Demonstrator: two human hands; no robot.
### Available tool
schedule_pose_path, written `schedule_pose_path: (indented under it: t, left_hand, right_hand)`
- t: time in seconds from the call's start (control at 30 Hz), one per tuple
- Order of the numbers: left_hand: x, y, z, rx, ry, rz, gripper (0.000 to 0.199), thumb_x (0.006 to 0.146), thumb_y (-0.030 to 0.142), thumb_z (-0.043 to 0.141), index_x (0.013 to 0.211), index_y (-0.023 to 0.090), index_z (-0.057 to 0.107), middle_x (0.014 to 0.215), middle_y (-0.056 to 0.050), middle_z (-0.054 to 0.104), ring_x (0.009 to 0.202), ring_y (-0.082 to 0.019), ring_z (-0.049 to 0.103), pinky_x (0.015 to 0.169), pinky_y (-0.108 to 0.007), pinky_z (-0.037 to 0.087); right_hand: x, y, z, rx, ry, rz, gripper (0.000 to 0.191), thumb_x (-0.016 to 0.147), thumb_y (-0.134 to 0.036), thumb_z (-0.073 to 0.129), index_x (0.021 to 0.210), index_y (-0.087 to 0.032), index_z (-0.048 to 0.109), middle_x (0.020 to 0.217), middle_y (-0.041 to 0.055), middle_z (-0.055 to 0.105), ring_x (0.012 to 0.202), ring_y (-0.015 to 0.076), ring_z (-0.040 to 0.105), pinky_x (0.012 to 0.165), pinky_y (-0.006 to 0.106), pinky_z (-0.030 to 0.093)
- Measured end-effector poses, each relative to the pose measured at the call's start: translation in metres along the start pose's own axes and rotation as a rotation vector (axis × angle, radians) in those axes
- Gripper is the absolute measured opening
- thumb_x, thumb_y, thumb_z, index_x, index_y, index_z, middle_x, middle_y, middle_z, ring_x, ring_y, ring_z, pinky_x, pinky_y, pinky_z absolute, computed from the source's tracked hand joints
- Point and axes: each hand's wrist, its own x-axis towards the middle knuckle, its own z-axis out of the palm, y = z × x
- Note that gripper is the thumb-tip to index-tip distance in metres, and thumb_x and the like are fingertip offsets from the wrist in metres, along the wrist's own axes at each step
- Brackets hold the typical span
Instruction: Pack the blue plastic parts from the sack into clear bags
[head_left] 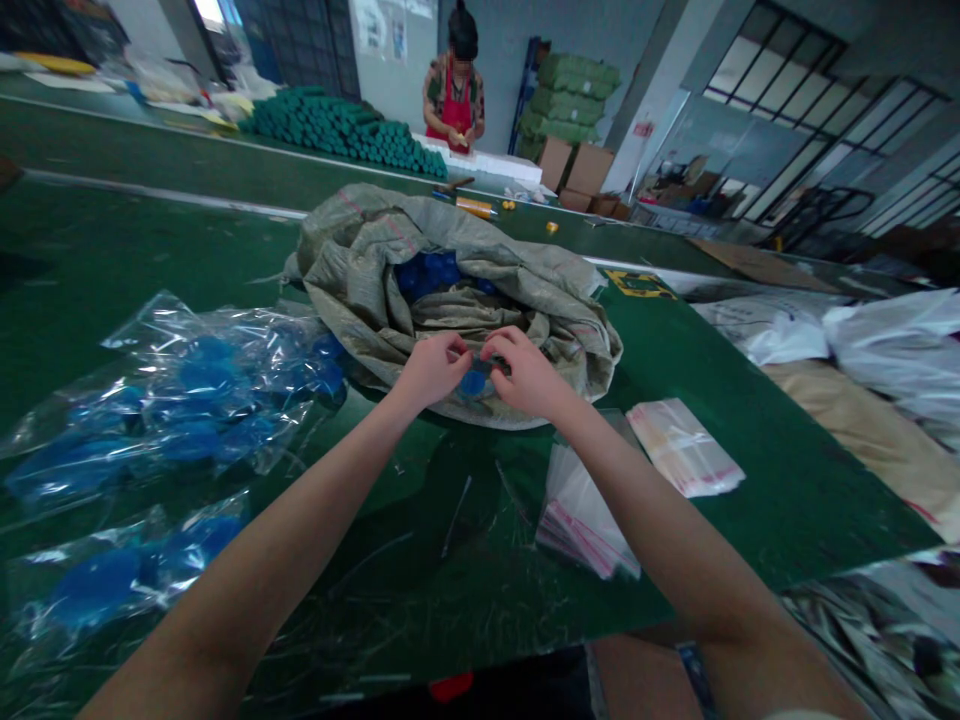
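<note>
Green work table beneath one woven sack, folded open around a heap of blue pieces, just beyond the grip. Left of the grip, two clear plastic bags of blue parts; right and nearer, two piles of zip bags. Left hand and right hand close together, fingers pinching one small blue piece above the sack's near fold.

Woven plastic sack — rough, matt
</note>
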Motion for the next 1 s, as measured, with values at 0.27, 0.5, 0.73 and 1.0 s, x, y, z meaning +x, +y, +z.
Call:
schedule_pose_path:
  t: [0.27,0.5,0.73,1.0]
  left_hand:
    - [0.002,-0.005,0.001,0.03,0.05,-0.054,0.02,0.084,0.034,0.056,0.08,0.016,0.064,0.078,-0.005,0.07,0.068,-0.016,0.061,0.067,-0.026,0.043]
    - [0.0,-0.001,0.002,-0.001,0.076,-0.039,0.018,0.083,0.033,0.056,0.08,0.016,0.062,0.077,-0.004,0.069,0.065,-0.015,0.061,0.066,-0.026,0.044]
    - [-0.001,0.002,0.001,0.018,0.055,0.033,0.017,0.085,0.028,0.053,0.088,0.017,0.064,0.089,-0.006,0.07,0.084,-0.019,0.064,0.08,-0.029,0.048]
    - [-0.004,0.005,0.006,-0.118,0.084,0.25,0.008,0.081,0.019,0.052,0.082,0.018,0.06,0.095,-0.006,0.072,0.091,-0.019,0.066,0.087,-0.033,0.051]
  right_hand:
    - [-0.022,0.001,0.02,-0.095,0.111,0.234,0.019,0.086,-0.032,0.056,0.098,-0.018,0.06,0.105,0.0117,0.061,0.097,0.0232,0.06,0.087,0.036,0.048]
    - [-0.024,0.007,0.038,-0.009,0.053,0.567,0.017,0.083,-0.033,0.058,0.076,-0.019,0.064,0.079,0.0071,0.07,0.077,0.0218,0.065,0.075,0.033,0.048]
    - [-0.01,-0.009,-0.006,-0.288,0.044,0.337,0.011,0.085,-0.022,0.055,0.081,-0.018,0.064,0.087,0.0136,0.07,0.082,0.0262,0.064,0.076,0.037,0.047]
    - [0.003,-0.018,-0.043,-0.418,-0.195,0.318,0.016,0.084,-0.025,0.055,0.082,-0.017,0.068,0.086,0.013,0.071,0.083,0.0267,0.065,0.075,0.035,0.046]
